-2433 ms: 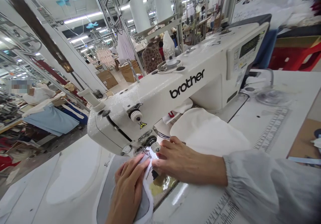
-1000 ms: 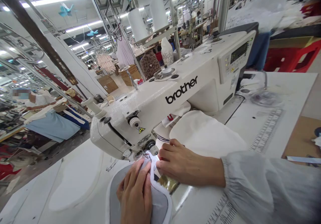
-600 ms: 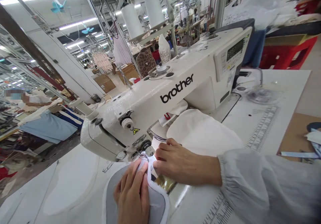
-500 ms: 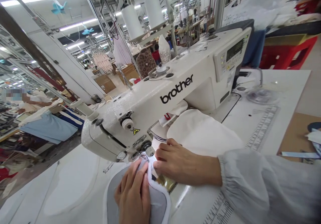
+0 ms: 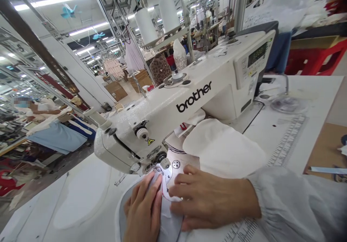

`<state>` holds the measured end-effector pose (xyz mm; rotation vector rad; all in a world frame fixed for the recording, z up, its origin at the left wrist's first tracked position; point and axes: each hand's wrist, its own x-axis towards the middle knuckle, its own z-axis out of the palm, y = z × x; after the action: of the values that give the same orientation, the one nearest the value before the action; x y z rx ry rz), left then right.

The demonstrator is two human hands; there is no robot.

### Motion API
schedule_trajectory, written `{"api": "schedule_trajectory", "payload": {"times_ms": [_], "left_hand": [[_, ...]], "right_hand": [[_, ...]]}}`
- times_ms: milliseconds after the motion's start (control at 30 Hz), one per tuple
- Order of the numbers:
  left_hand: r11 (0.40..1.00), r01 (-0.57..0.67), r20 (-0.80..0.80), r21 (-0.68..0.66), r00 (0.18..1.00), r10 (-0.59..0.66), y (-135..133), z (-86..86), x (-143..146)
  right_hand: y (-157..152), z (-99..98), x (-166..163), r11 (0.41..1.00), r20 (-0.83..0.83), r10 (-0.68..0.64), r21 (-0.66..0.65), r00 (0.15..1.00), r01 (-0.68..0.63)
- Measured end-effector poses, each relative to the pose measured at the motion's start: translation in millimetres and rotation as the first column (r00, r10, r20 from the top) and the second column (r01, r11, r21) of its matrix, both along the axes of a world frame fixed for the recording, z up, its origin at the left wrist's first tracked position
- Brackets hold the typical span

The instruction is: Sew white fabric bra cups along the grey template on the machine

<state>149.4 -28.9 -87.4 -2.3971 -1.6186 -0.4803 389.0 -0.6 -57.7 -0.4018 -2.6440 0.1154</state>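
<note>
While left hand (image 5: 143,207) lies flat on grey cloth (image 5: 169,218), right hand (image 5: 208,198) is at its white edging (image 5: 166,191).
Cloth's far end at machine (image 5: 162,108) foot; left fingers extended, unclamped; right fingers bent, can't tell if pinching; white panel (image 5: 225,144) beyond right hand.

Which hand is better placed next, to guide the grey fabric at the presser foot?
Probably the left hand: it lies on the fabric, near the presser foot. The right hand is farther off, by white edging.
</note>
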Motion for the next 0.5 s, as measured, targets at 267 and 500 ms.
{"api": "schedule_trajectory", "payload": {"times_ms": [267, 500], "left_hand": [[0.992, 0.048, -0.065, 0.114, 0.997, -0.041, 0.2, -3.6, -1.8], [0.992, -0.047, -0.024, 0.12, 0.998, 0.05, -2.7, -7.8, 6.0]], "right_hand": [[0.2, 1.3, -1.1, 0.999, 0.047, 0.038, -0.033, 0.998, -0.036], [4.8, -1.2, -1.0, 0.999, 0.033, 0.03, -0.04, 0.999, -0.029]]}}
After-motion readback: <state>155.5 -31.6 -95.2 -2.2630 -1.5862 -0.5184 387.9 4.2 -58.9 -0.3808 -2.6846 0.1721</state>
